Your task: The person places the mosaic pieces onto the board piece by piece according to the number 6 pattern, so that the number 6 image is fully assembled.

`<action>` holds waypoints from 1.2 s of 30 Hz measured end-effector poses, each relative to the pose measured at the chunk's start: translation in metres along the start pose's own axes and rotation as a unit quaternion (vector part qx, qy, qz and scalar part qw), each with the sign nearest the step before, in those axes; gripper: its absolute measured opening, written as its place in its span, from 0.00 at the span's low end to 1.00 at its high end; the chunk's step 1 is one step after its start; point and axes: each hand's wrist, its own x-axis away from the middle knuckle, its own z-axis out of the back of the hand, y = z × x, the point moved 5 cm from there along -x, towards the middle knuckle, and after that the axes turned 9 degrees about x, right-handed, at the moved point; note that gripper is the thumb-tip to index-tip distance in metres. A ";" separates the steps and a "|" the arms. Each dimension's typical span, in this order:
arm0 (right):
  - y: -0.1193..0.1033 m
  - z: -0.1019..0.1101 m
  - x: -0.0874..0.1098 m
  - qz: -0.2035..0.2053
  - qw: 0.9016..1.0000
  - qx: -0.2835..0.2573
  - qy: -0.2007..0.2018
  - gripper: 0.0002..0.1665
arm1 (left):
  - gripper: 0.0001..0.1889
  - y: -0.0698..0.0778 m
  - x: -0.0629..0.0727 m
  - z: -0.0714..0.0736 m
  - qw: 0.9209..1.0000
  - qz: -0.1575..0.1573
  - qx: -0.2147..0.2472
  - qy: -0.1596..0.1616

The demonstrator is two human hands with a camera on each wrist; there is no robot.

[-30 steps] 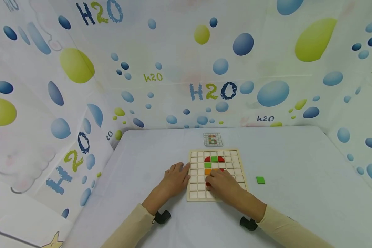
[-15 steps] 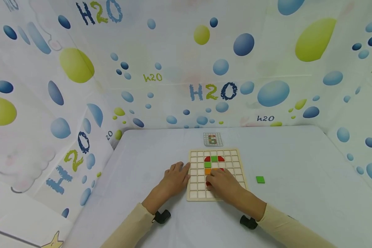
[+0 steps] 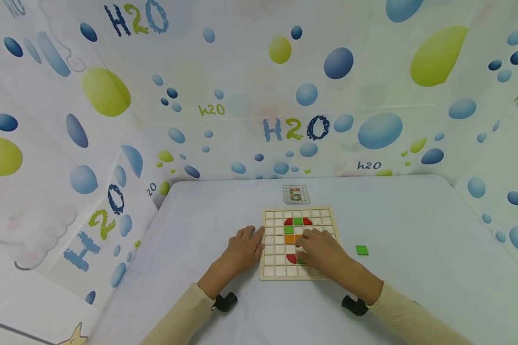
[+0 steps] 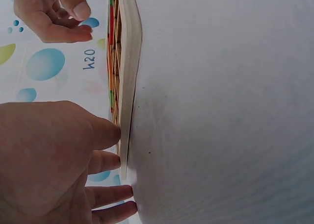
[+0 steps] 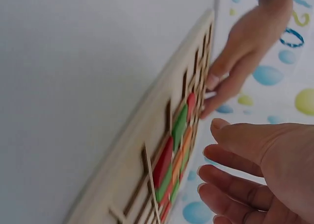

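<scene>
A square wooden grid board (image 3: 279, 270) lies on the white table, with red, green and orange tiles set in some of its cells. My left hand (image 3: 243, 249) rests at the board's left edge, thumb and fingers extended against the wood (image 4: 128, 77) in the left wrist view. Over the lower right part of the board, my right hand (image 3: 325, 251) hovers with its fingers loosely bent. Nothing shows between those fingers (image 5: 230, 158) in the right wrist view. Just left of it are an orange tile (image 3: 289, 238) and a red rounded tile (image 3: 291, 258). The hand hides several cells.
One loose green tile (image 3: 362, 250) lies on the table right of the board. Behind the board is a small pattern card (image 3: 304, 188) with a gridded coloured figure. A printed cloth wall (image 3: 241, 143) stands along the table's back edge.
My right hand has come off the tiles and shifted right, uncovering the red rounded tile and part of a green one. The left hand stays in place.
</scene>
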 end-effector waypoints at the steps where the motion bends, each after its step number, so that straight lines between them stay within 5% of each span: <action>1: 0.005 0.002 0.001 -0.003 1.000 -0.002 0.004 0.15 | 0.29 0.000 0.000 -0.001 1.000 0.000 0.001 0.001; 22: 0.121 0.022 0.045 -0.091 0.986 -0.136 -0.006 0.25 | 0.30 -0.005 -0.002 -0.005 1.000 -0.008 0.000 0.009; 36: 0.152 0.002 0.081 -0.111 0.978 -0.173 -0.035 0.24 | 0.29 0.001 0.001 0.000 1.000 -0.002 0.000 -0.002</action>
